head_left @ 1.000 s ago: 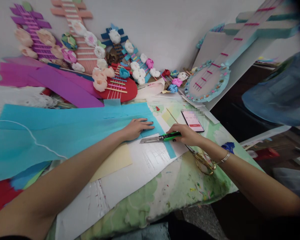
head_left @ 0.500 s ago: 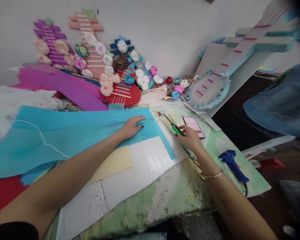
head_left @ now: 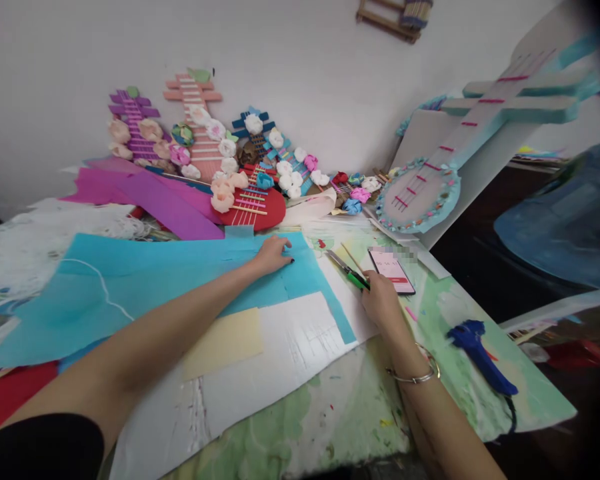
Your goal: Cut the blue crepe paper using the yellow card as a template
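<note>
Paper [head_left: 155, 273], blue, lay spread across the table [head_left: 340, 400]. The left hand [head_left: 271, 257] was placed over it near the far right corner, fingers loosely bent and parted, grasping nothing. The right hand [head_left: 381, 300] had its fingers curled at the handle end of a cutter knife [head_left: 350, 271], blade exposed; whether they gripped it could not be told. A phone [head_left: 391, 268] lay just beside.

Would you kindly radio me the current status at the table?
Left hand on blue sheet. Right hand holds cutter, blade out. Phone close beside right hand; glue gun farther right.
</note>
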The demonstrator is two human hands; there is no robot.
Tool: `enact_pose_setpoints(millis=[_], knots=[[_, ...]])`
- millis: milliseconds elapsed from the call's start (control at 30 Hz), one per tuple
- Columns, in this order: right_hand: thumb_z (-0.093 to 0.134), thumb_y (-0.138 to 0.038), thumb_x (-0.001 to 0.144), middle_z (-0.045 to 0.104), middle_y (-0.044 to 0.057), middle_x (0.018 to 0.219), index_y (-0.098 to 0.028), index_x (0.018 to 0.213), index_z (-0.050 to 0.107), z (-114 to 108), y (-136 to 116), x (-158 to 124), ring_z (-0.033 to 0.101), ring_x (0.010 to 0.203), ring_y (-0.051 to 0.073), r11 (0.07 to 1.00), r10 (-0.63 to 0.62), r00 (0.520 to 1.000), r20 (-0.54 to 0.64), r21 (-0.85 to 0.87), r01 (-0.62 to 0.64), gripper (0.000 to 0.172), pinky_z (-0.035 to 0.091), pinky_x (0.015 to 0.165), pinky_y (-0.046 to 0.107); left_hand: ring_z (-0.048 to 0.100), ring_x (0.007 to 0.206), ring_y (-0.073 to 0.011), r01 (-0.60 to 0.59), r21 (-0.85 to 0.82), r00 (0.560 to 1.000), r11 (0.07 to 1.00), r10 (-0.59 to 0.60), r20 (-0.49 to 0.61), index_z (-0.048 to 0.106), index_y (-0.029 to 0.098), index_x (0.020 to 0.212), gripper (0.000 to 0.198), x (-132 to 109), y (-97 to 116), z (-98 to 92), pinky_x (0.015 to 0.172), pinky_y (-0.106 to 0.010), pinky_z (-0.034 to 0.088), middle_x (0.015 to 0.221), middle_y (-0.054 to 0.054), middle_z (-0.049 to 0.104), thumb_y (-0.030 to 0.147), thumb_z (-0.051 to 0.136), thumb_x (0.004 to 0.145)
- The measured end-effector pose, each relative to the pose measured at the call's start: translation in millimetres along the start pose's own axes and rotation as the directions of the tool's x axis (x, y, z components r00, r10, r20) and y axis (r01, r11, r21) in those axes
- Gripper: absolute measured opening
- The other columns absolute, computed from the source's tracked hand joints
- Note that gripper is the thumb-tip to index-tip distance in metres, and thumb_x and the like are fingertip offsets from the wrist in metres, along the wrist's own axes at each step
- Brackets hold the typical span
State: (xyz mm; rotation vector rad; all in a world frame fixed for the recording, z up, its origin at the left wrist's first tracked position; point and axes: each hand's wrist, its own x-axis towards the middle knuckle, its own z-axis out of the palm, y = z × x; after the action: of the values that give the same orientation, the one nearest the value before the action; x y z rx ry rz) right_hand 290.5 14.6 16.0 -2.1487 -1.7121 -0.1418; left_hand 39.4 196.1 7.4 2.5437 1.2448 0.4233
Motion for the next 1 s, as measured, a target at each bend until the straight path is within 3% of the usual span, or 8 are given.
enact_pose_setpoints(millis=[300,500,600,733,867,1000], knots=[[0.052,-0.008,0.080,0.067,0.015,0.107,-0.014,0.113,0.062,-4,-8,-3,0.058,0.105,0.028,0.998,0.042,0.999,0.033,0.039,-0.044,0.034,0.042,0.086,0.036,0.062,0.102,-0.0220,0.000,-0.035,0.981,0.999,0.006,0.195,0.058,0.015,0.120,0.033,23,12,-1.5,0.087,-0.042,0.054,0.119,-0.009,0.060,0.035,0.059,0.094],[0.053,-0.012,0.082,0.066,0.015,0.110,-0.014,0.113,0.063,-6,-9,-5,0.057,0.105,0.029,0.995,0.040,0.999,0.009,0.087,-0.041,0.033,0.040,0.088,0.037,0.063,0.099,-0.0213,0.003,-0.126,0.957,0.992,0.033,0.287,0.058,0.014,0.118,0.032,26,8,-18.5,0.084,-0.041,0.055,0.116,-0.008,0.061,0.035,0.060,0.094],[0.053,-0.012,0.082,0.066,0.016,0.113,-0.012,0.115,0.062,-7,-7,-5,0.057,0.107,0.029,0.993,0.022,1.000,-0.008,0.119,-0.021,0.035,0.041,0.089,0.038,0.063,0.096,-0.0199,-0.009,-0.178,0.954,0.984,0.062,0.293,0.059,0.014,0.117,0.030,24,1,-43.8,0.082,-0.039,0.055,0.113,-0.008,0.062,0.034,0.059,0.095],[0.052,-0.011,0.081,0.066,0.017,0.111,-0.010,0.114,0.063,-10,-6,-4,0.058,0.107,0.030,0.986,-0.022,0.999,-0.035,0.167,0.027,0.035,0.043,0.091,0.040,0.064,0.085,-0.0162,-0.038,-0.229,0.957,0.973,0.102,0.272,0.061,0.013,0.108,0.026,23,-4,-95.0,0.075,-0.034,0.055,0.101,-0.006,0.064,0.035,0.059,0.094],[0.051,-0.011,0.080,0.068,0.016,0.108,-0.010,0.111,0.064,-14,-8,-4,0.061,0.103,0.028,0.971,-0.079,0.996,-0.052,0.222,0.088,0.033,0.046,0.091,0.039,0.062,0.074,-0.0140,-0.078,-0.278,0.961,0.957,0.147,0.236,0.066,0.014,0.099,0.024,24,3,-142.1,0.067,-0.025,0.049,0.084,-0.002,0.067,0.034,0.066,0.085],[0.052,-0.015,0.080,0.070,0.015,0.108,-0.010,0.111,0.064,-15,-12,-7,0.064,0.101,0.027,0.957,-0.110,0.992,-0.056,0.262,0.121,0.034,0.048,0.090,0.039,0.061,0.070,-0.0143,-0.099,-0.293,0.948,0.951,0.180,0.264,0.070,0.016,0.093,0.027,22,14,-172.4,0.063,-0.023,0.044,0.078,-0.002,0.068,0.038,0.067,0.078]])
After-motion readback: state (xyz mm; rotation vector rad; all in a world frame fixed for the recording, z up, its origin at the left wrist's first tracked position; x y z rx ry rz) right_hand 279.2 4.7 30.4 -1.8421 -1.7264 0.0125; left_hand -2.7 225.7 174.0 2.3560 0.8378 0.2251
